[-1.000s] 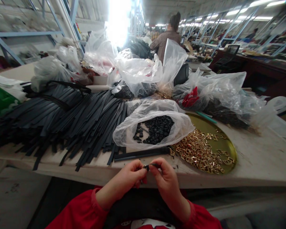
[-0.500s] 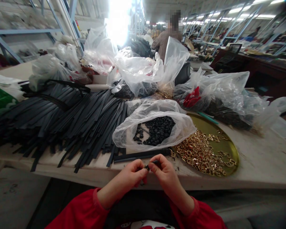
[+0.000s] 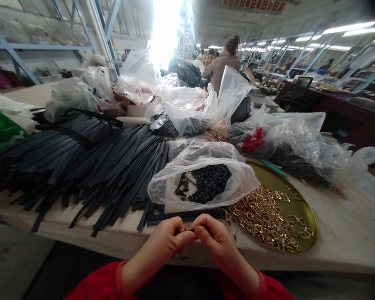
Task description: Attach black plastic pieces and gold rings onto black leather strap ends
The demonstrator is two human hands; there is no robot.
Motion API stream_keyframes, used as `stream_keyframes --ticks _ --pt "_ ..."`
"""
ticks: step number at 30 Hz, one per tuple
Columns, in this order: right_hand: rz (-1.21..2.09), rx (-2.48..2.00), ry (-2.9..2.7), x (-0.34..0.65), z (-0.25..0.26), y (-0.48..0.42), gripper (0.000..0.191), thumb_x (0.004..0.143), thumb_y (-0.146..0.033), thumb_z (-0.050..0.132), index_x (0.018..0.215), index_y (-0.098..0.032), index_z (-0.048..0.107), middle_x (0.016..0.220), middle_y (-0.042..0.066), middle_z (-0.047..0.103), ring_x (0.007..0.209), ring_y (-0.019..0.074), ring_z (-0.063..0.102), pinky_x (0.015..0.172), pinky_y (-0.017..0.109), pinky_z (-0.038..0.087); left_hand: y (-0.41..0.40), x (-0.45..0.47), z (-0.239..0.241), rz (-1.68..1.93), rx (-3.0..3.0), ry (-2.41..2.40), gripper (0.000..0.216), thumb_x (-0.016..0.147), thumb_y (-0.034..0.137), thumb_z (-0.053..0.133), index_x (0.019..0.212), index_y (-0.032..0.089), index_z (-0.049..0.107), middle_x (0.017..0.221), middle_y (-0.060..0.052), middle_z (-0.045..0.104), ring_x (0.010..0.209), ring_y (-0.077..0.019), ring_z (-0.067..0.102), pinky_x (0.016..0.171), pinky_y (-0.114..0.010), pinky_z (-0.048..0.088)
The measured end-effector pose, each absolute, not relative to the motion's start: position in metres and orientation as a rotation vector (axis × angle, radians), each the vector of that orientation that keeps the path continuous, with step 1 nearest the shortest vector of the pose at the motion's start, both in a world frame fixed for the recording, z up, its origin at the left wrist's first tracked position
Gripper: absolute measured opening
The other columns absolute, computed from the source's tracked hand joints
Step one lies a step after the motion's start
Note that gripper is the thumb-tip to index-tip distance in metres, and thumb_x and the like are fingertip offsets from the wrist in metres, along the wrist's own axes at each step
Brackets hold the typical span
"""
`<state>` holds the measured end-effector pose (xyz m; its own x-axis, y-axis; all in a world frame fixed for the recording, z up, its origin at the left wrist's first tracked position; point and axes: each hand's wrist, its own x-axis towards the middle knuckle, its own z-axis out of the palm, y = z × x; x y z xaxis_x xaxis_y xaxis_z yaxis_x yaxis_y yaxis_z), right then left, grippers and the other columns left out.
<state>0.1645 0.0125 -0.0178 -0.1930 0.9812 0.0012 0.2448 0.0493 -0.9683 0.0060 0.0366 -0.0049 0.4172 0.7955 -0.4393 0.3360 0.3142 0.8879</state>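
My left hand [image 3: 171, 236] and my right hand [image 3: 213, 235] meet over the table's front edge, thumbs and fingers pinched. Between the fingertips is a small dark strip [image 3: 191, 229], mostly covered by the fingers. Just beyond the hands, black straps [image 3: 187, 216] lie crosswise on the table. Behind these, an open clear plastic bag [image 3: 158, 188] holds many small black loops [image 3: 211, 181]. To the right, a round gold tray [image 3: 311, 216] carries a heap of gold metal buckles [image 3: 265, 221].
A large pile of long black straps [image 3: 112, 166] spreads over the left of the table [image 3: 346, 233]. Plastic bags [image 3: 187, 100] crowd the back, one with a red item [image 3: 252, 141]. A teal tool [image 3: 273, 168] rests by the tray. A person [image 3: 223, 66] stands farther off.
The view has tilted up, so everything sits lower in the picture. Both hands stay together, but less of the dark strip shows between them.
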Motion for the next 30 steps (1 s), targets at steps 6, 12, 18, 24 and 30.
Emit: stream_keyframes --ticks 6,12,18,24,30 --pt "0.786 -1.504 -1.852 0.182 -0.016 0.073 0.029 0.087 -0.034 0.036 0.074 -0.018 0.057 0.071 0.003 0.058 0.068 0.0148 0.055 0.063 0.026 0.041 0.043 0.002 -0.007 0.509 1.340 1.104 0.024 0.076 0.035 0.048 0.092 0.017 0.054 0.051 0.008 0.048 0.042 -0.0081 0.044 0.040 -0.018 0.035" --pt "0.443 -1.739 -2.250 0.175 -0.035 0.107 0.012 0.068 -0.006 0.054 0.065 -0.014 0.061 0.075 0.012 0.064 0.077 0.0226 0.059 0.070 0.031 0.042 0.050 -0.002 -0.008 0.556 1.271 1.154 0.029 0.076 0.045 0.047 0.079 0.016 0.051 0.046 0.008 0.046 0.035 -0.0062 0.037 0.035 -0.017 0.028" --pt "0.534 -1.694 -2.031 0.184 -0.028 0.089 0.016 0.077 -0.017 0.049 0.089 -0.015 0.059 0.084 0.008 0.065 0.079 0.0179 0.059 0.072 0.029 0.045 0.053 -0.002 -0.006 0.648 1.225 1.196 0.031 0.074 0.047 0.047 0.078 0.016 0.050 0.047 0.008 0.045 0.035 -0.0050 0.036 0.035 -0.016 0.027" --pt "1.228 -1.293 -1.228 0.177 -0.013 0.061 0.025 0.070 -0.037 0.060 0.084 -0.016 0.058 0.075 0.002 0.064 0.066 0.0132 0.057 0.061 0.025 0.046 0.063 0.015 0.000 0.760 1.332 1.157 0.029 0.075 0.042 0.051 0.087 0.016 0.054 0.049 0.008 0.046 0.037 -0.0059 0.038 0.036 -0.017 0.029" --pt "1.085 -1.311 -1.269 0.172 -0.016 0.060 0.021 0.072 -0.032 0.057 0.086 -0.016 0.058 0.076 0.002 0.064 0.066 0.0137 0.056 0.061 0.026 0.044 0.079 0.035 -0.008 0.747 1.389 1.189 0.027 0.076 0.040 0.049 0.086 0.015 0.055 0.051 0.007 0.047 0.038 -0.0065 0.040 0.037 -0.018 0.029"
